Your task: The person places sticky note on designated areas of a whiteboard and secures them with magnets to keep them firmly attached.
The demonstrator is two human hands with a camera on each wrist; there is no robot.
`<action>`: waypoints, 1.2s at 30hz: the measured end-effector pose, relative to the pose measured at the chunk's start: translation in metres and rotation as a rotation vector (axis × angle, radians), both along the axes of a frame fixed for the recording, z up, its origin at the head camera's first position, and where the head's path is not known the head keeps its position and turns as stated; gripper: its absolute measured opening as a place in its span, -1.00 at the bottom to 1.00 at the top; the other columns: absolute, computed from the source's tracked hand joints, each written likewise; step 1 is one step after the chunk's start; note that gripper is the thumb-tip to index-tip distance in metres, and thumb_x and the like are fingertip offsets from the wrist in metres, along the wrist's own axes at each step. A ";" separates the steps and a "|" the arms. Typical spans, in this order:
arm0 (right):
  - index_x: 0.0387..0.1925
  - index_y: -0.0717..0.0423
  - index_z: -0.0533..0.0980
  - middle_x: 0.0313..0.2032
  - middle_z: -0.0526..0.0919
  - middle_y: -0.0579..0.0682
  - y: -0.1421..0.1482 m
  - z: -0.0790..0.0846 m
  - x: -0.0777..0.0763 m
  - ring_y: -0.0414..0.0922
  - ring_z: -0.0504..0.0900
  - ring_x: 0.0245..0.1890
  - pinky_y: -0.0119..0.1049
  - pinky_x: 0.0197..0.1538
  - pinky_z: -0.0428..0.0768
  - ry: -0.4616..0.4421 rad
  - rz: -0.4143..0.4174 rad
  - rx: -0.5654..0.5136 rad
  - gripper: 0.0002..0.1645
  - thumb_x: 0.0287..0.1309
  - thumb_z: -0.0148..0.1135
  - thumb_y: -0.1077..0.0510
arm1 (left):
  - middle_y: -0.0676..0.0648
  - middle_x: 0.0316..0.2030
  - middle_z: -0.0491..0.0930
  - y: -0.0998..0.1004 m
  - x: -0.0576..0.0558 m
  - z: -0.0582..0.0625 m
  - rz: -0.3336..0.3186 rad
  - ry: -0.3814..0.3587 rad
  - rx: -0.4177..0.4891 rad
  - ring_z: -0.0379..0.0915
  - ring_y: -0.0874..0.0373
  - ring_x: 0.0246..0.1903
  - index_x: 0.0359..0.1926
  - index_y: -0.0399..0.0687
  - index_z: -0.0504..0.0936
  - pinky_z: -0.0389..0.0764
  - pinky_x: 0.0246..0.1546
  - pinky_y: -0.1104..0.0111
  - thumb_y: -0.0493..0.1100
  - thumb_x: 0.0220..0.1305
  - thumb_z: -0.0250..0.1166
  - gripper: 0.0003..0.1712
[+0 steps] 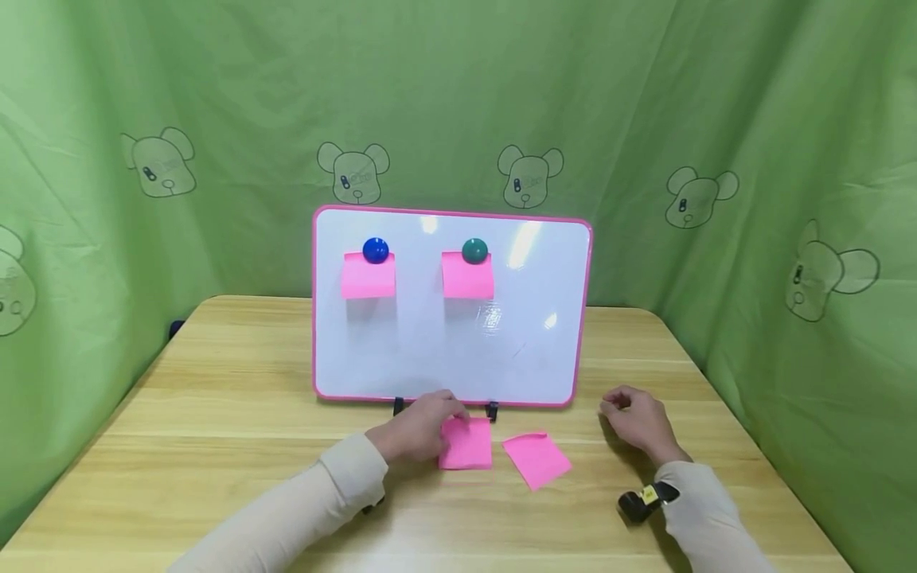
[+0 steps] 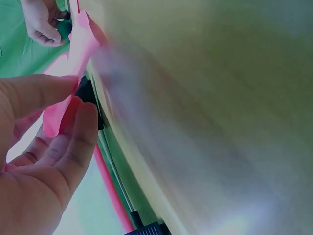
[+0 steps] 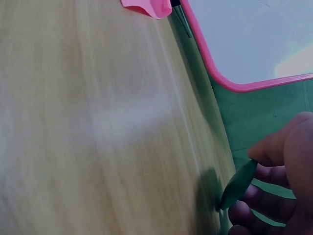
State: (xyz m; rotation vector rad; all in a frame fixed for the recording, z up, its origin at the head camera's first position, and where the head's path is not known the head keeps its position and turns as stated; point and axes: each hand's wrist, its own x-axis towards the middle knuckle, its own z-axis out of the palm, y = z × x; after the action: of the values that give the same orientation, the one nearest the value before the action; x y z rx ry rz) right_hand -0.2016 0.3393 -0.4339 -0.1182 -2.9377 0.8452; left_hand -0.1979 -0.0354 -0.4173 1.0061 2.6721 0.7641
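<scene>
My left hand is low in front of the whiteboard, its thumb and fingers pinching the edge of a pink sticky note. The left wrist view shows that note's curled edge between thumb and fingertips. A second pink sticky note lies on the table just to the right, its top edge curled up. At the right, my right hand holds a round green magnet between thumb and fingers, close over the tabletop. In the head view the fingers hide that magnet.
On the pink-framed board, a blue magnet and a green magnet each hold a pink note. Black stand feet support the board on the wooden table. A green curtain surrounds the table's back and sides.
</scene>
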 end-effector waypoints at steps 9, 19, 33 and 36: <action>-0.15 0.31 0.59 -0.19 0.64 0.27 0.002 0.003 0.003 0.22 0.56 -0.13 0.13 -0.06 0.50 0.074 0.022 0.010 -0.67 0.32 0.02 0.13 | 0.06 -0.22 0.52 -0.003 -0.002 0.005 0.007 0.023 0.042 0.39 0.19 -0.23 -0.41 0.03 0.58 0.52 -0.21 0.44 -0.48 0.03 0.30 -0.72; -0.07 0.36 0.54 -0.12 0.60 0.36 0.007 0.002 0.003 0.28 0.55 -0.10 0.16 -0.09 0.50 0.059 0.009 0.037 -0.58 0.42 -0.09 0.08 | -0.01 -0.14 0.62 -0.003 -0.005 0.005 -0.003 0.072 0.022 0.46 0.17 -0.11 -0.06 -0.17 0.68 0.52 -0.03 0.38 -0.47 0.10 0.25 -0.64; -0.12 0.28 0.55 -0.19 0.63 0.25 0.011 0.002 0.001 0.22 0.55 -0.13 0.12 -0.12 0.51 0.047 0.025 0.060 -0.65 0.37 0.06 0.06 | -0.10 0.00 0.53 0.001 -0.010 0.008 0.050 0.052 0.059 0.44 0.09 0.00 0.08 -0.19 0.60 0.52 0.02 0.34 -0.49 0.08 0.24 -0.51; -0.14 0.29 0.56 -0.21 0.64 0.23 0.011 0.002 0.001 0.21 0.56 -0.15 0.11 -0.13 0.52 0.062 0.027 0.065 -0.68 0.36 0.04 0.10 | -0.10 0.01 0.53 0.000 -0.010 0.008 0.062 0.036 0.072 0.44 0.09 0.00 0.07 -0.18 0.60 0.52 0.02 0.36 -0.49 0.08 0.25 -0.52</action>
State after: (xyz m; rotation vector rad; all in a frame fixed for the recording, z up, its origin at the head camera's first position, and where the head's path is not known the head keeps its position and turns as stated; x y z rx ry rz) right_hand -0.2005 0.3504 -0.4314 -0.0475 -2.9109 0.7423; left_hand -0.2077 -0.0351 -0.4089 0.9656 2.7359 0.8690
